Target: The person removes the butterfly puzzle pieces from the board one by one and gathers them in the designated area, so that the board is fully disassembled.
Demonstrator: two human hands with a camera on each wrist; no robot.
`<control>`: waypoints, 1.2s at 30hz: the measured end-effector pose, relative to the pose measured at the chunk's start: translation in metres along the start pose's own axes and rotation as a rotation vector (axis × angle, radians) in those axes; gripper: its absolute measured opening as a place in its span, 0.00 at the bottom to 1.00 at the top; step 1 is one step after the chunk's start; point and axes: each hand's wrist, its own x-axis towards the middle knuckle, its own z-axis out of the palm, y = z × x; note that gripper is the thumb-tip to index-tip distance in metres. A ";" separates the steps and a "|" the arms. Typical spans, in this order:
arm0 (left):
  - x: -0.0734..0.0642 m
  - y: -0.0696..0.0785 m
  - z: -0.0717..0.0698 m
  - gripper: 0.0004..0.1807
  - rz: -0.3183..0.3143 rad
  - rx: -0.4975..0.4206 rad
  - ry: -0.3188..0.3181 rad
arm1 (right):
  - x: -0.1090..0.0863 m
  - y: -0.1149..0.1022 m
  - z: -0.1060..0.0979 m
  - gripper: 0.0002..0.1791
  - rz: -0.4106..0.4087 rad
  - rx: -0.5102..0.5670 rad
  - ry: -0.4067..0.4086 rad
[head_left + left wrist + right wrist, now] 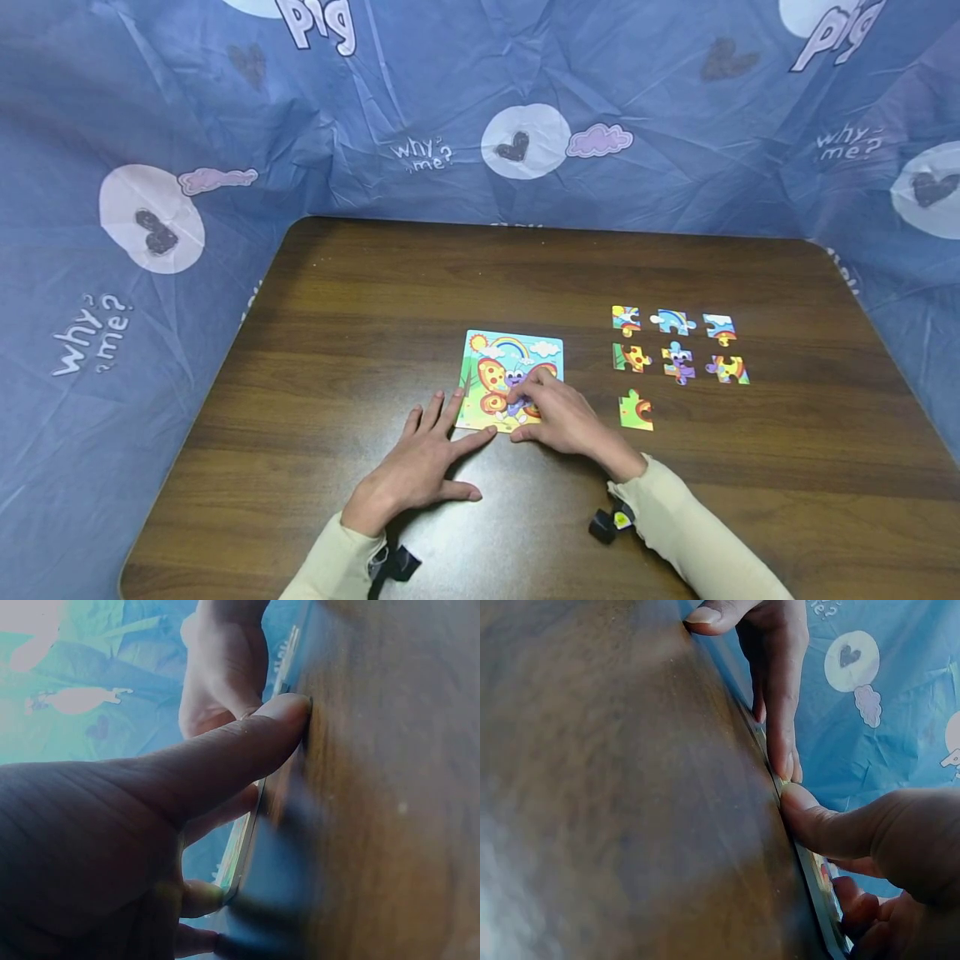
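A square butterfly puzzle board [510,344] lies flat on the table, with a sun and rainbow along its top. My left hand [420,471] has its fingers spread; fingertips touch the board's left side and lower-left edge, and the thumb points right over the table. At the lower right of the board, my right hand [562,412] grips with bent fingers on the picture and its thumb at the near edge. The right wrist view shows that thumb [810,817] against the board's rim. What lies under the right fingers is partly hidden.
Several loose jigsaw pieces lie right of the board, among them a rainbow piece [673,322], a purple piece [678,363] and a green-and-red piece [636,411]. The brown wooden table [300,350] is backed by a blue printed cloth [450,92].
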 end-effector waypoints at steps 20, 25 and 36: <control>0.000 0.000 0.000 0.42 0.005 -0.005 0.011 | -0.002 -0.001 0.002 0.27 0.025 0.070 0.051; 0.000 0.000 0.000 0.42 0.000 -0.011 0.003 | -0.004 -0.002 0.001 0.31 0.021 0.071 0.053; 0.000 0.000 -0.001 0.42 -0.007 -0.006 -0.004 | -0.004 -0.003 -0.002 0.29 -0.041 0.039 0.054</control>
